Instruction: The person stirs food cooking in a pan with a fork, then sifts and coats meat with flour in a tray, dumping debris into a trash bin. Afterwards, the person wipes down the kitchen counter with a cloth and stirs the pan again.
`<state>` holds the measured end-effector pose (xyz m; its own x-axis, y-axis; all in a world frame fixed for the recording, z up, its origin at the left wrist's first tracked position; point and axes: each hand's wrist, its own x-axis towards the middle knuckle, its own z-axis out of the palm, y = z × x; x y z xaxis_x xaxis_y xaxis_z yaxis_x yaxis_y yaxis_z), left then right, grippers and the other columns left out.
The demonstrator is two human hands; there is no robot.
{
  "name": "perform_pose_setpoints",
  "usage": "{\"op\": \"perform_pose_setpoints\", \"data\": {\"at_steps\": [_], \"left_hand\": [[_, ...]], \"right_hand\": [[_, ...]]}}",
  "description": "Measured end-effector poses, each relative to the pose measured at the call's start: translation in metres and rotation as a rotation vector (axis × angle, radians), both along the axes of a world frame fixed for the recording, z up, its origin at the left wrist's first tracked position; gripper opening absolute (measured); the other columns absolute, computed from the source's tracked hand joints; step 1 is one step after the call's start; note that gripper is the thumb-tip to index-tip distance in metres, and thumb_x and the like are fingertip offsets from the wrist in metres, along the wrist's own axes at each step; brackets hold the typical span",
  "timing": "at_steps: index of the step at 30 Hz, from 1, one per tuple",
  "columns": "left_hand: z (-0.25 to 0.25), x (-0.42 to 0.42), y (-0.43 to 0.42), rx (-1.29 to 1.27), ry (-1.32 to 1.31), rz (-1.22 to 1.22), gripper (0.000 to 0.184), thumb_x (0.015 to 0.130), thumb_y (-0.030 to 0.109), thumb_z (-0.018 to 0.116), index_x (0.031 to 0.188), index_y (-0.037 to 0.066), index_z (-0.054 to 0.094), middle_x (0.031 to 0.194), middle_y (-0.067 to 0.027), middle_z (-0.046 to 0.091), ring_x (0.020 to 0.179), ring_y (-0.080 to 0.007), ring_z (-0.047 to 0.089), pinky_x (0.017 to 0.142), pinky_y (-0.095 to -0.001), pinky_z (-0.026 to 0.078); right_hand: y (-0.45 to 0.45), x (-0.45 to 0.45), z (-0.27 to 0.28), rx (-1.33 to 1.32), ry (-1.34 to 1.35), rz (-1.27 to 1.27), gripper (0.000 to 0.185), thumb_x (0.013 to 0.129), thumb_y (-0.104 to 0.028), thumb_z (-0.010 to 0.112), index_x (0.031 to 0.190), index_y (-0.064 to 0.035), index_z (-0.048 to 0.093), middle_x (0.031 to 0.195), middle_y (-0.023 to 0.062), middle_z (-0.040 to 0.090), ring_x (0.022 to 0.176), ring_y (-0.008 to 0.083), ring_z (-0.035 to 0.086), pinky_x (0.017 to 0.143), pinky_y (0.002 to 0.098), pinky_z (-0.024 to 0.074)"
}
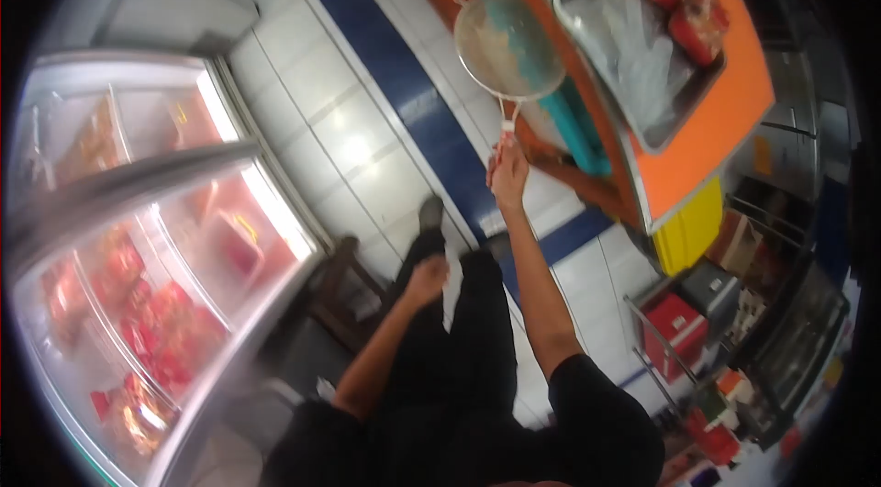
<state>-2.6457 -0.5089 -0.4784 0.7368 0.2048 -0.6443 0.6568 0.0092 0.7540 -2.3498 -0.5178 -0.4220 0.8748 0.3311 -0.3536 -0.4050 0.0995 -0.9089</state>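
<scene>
My right hand is closed round the handle of a strainer with a round mesh bowl. The strainer is held out in front of me, beside the orange table. Through its mesh I can partly see a turquoise plastic object on the shelf below. My left hand hangs lower, over my dark trousers, with its fingers closed. A thin, limp white piece hangs from it, but whether it is cloth, paper or plastic I cannot make out.
The orange table carries a metal tray with clear plastic bags and red packets. A lit glass-door fridge stands at left. At right are a yellow panel and a red box. White and blue tiles cover the floor.
</scene>
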Motion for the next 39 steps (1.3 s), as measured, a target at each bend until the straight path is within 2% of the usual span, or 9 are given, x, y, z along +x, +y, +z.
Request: {"op": "perform_pose_setpoints", "data": {"at_steps": [7, 16, 20, 22, 23, 25, 27, 32, 39], "left_hand": [[0.067, -0.047, 0.067, -0.008, 0.42, 0.21, 0.028, 0.098, 0.022, 0.053, 0.1, -0.003, 0.065, 0.081, -0.0094, 0.071, 0.076, -0.0167, 0.07, 0.068, -0.0321, 0.055], [0.024, -0.114, 0.181, 0.161, 0.497, 0.283, 0.033, 0.088, 0.025, 0.054, 0.1, -0.001, 0.07, 0.08, -0.0164, 0.072, 0.073, -0.0267, 0.072, 0.072, -0.0386, 0.056], [0.039, -0.055, 0.25, 0.289, 0.364, 0.108, 0.029, 0.09, 0.024, 0.053, 0.101, 0.003, 0.07, 0.091, -0.0204, 0.071, 0.088, -0.0367, 0.07, 0.079, -0.0413, 0.055], [0.037, -0.005, 0.273, 0.376, 0.247, 0.166, 0.026, 0.091, 0.023, 0.054, 0.1, 0.004, 0.07, 0.094, -0.0217, 0.07, 0.091, -0.0383, 0.069, 0.08, -0.0416, 0.055], [0.081, 0.039, 0.285, 0.542, -0.006, 0.112, 0.022, 0.093, 0.02, 0.057, 0.1, 0.003, 0.068, 0.095, -0.0226, 0.07, 0.094, -0.0375, 0.069, 0.082, -0.0414, 0.055], [0.13, 0.128, 0.298, 0.572, -0.318, 0.305, 0.028, 0.094, 0.017, 0.06, 0.115, -0.001, 0.062, 0.114, -0.0244, 0.066, 0.103, -0.0383, 0.066, 0.087, -0.0424, 0.053], [0.202, 0.205, 0.315, 0.525, -0.53, 0.212, 0.043, 0.096, 0.021, 0.057, 0.132, -0.001, 0.052, 0.133, -0.0262, 0.054, 0.123, -0.0418, 0.053, 0.103, -0.0448, 0.043], [0.282, 0.3, 0.395, 0.682, -0.852, -0.052, 0.055, 0.099, 0.034, 0.04, 0.14, -0.003, 0.043, 0.141, -0.0283, 0.046, 0.134, -0.0456, 0.041, 0.115, -0.0507, 0.026], [0.238, 0.329, 0.602, 0.818, -0.503, 0.156, 0.059, 0.096, 0.013, 0.053, 0.148, -0.004, 0.032, 0.138, -0.0295, 0.049, 0.122, -0.0443, 0.053, 0.104, -0.048, 0.042]], "right_hand": [[0.048, 0.135, -0.062, -0.427, -0.506, -0.238, 0.042, 0.1, -0.044, 0.054, 0.09, -0.0029, 0.06, 0.066, 0.0004, 0.053, 0.052, 0.0124, 0.052, 0.046, 0.0316, 0.0451], [0.068, 0.218, -0.063, -1.449, -0.429, 0.079, 0.04, 0.094, -0.047, 0.053, 0.105, -0.0128, 0.07, 0.092, 0.0171, 0.072, 0.079, 0.0391, 0.07, 0.068, 0.05, 0.0556], [0.08, 0.191, -0.016, -1.389, -0.549, -0.139, 0.036, 0.091, -0.036, 0.057, 0.077, -0.0062, 0.07, 0.066, 0.0148, 0.068, 0.061, 0.0368, 0.067, 0.057, 0.0506, 0.0526], [0.073, 0.166, -0.029, -1.283, -1.018, -0.196, 0.031, 0.091, -0.029, 0.061, 0.089, 0.0, 0.071, 0.084, 0.0195, 0.07, 0.086, 0.0382, 0.068, 0.075, 0.049, 0.0533], [0.08, 0.147, -0.024, -1.087, -0.464, 0.073, 0.032, 0.089, -0.022, 0.063, 0.106, 0.0048, 0.067, 0.107, 0.0241, 0.067, 0.107, 0.0394, 0.062, 0.09, 0.047, 0.0485], [0.101, 0.109, -0.038, -0.758, -0.801, 0.269, 0.037, 0.095, -0.028, 0.059, 0.111, 0.0052, 0.062, 0.096, 0.0214, 0.069, 0.088, 0.0354, 0.069, 0.077, 0.0434, 0.0537], [0.19, 0.068, 0.101, -0.299, 0.525, 0.229, 0.05, 0.105, -0.041, 0.037, 0.129, -0.0013, 0.055, 0.127, 0.0198, 0.06, 0.108, 0.0346, 0.062, 0.094, 0.0451, 0.0498], [0.339, 0.069, 0.173, 0.5, 1.002, 0.311, 0.061, 0.104, -0.052, 0.029, 0.137, -0.0051, 0.049, 0.133, 0.0185, 0.057, 0.117, 0.0309, 0.058, 0.1, 0.0463, 0.046], [0.449, 0.239, 0.343, -0.213, -0.497, 0.386, 0.047, 0.091, -0.034, 0.067, 0.123, -0.001, 0.059, 0.117, 0.0173, 0.064, 0.11, 0.0267, 0.06, 0.088, 0.0432, 0.051]]}}
